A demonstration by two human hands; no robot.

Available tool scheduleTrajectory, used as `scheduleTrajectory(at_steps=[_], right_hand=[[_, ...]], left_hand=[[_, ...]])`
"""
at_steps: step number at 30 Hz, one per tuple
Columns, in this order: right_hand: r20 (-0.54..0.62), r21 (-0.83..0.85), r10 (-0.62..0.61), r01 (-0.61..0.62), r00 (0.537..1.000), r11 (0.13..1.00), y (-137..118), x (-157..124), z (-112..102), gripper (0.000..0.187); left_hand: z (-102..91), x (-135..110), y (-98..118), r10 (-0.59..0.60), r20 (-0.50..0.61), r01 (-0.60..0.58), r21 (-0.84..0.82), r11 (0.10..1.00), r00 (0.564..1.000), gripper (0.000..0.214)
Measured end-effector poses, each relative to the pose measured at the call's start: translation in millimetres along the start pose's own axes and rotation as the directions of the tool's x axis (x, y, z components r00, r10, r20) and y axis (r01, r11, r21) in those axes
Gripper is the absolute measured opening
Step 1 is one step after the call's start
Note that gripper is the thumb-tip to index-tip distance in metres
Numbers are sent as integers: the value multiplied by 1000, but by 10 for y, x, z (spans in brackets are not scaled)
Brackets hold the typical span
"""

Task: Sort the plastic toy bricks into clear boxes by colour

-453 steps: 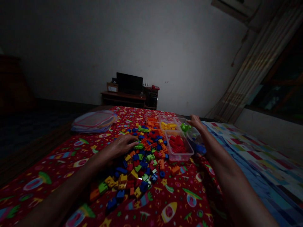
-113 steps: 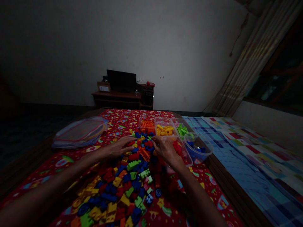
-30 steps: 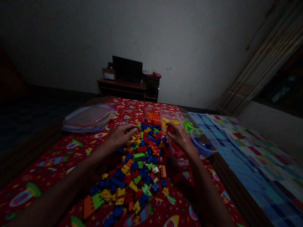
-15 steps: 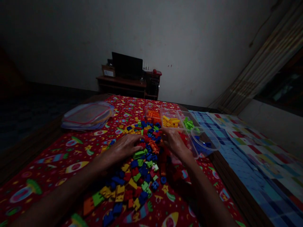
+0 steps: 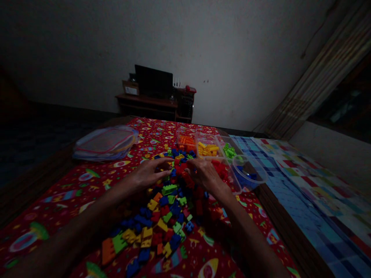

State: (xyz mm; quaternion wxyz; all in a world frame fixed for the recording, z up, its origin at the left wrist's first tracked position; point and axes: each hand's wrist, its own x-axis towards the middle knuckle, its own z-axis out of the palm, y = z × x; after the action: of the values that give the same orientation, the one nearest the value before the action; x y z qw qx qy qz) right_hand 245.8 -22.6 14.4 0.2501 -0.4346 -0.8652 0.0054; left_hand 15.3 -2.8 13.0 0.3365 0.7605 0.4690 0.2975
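Observation:
A heap of small plastic bricks [image 5: 165, 208] in red, blue, yellow, green and orange lies on a red patterned cloth [image 5: 72, 189]. My left hand [image 5: 150, 172] hovers at the heap's far left, fingers curled and pinched over some bricks. My right hand [image 5: 204, 173] rests on the heap's far right, fingers bent down among red bricks. What either hand holds is too dark to name. Clear tubs behind hold sorted bricks: orange [image 5: 185, 141], yellow [image 5: 207, 150], green [image 5: 230, 151], red [image 5: 224, 170] and a round one with blue [image 5: 249, 175].
A stack of clear lids [image 5: 104, 143] lies at the far left of the cloth. A checked blue mat [image 5: 304, 185] covers the floor to the right. A low desk with a dark monitor [image 5: 153, 83] stands against the back wall. A curtain [image 5: 319, 77] hangs at right.
My left hand has lifted and shifted toward the far end of the heap. My right hand has come left from the red tub onto the bricks, nearer the left hand.

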Motion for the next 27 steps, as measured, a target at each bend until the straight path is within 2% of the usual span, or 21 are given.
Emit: scheduleTrajectory(at_steps=[6,8,10,13,17,20,23,27], right_hand=[[-106,-220,249,-267,963,938,499,-137,-319,19],[-93,-244,310,-324,946,914,602,-185,-377,20],[-109,-239,319,-336,942,911,635,-203,-390,22],[-150,-200,233,-260,961,945,550,-166,-317,21],[-34,-127,84,-87,996,988,282,-105,-95,15],[47,-145,44,-37,998,989,92,-125,100,13],[71,-173,-4,16,997,985,-21,-175,254,19],[108,-190,23,-2,994,982,-55,-172,311,22]], left_hand=[[-323,43,-182,14,-102,4,175,985,995,59],[-401,60,-250,-11,-102,33,214,976,995,62],[-440,69,-282,-28,-87,49,246,968,996,64],[-430,62,-287,-25,-51,39,306,951,998,64],[-391,22,-318,-25,34,12,353,936,999,58],[-427,-9,-398,-38,92,2,362,932,995,57],[-511,-30,-485,-70,105,22,398,917,992,55],[-585,-58,-516,-91,111,33,443,896,990,51]])
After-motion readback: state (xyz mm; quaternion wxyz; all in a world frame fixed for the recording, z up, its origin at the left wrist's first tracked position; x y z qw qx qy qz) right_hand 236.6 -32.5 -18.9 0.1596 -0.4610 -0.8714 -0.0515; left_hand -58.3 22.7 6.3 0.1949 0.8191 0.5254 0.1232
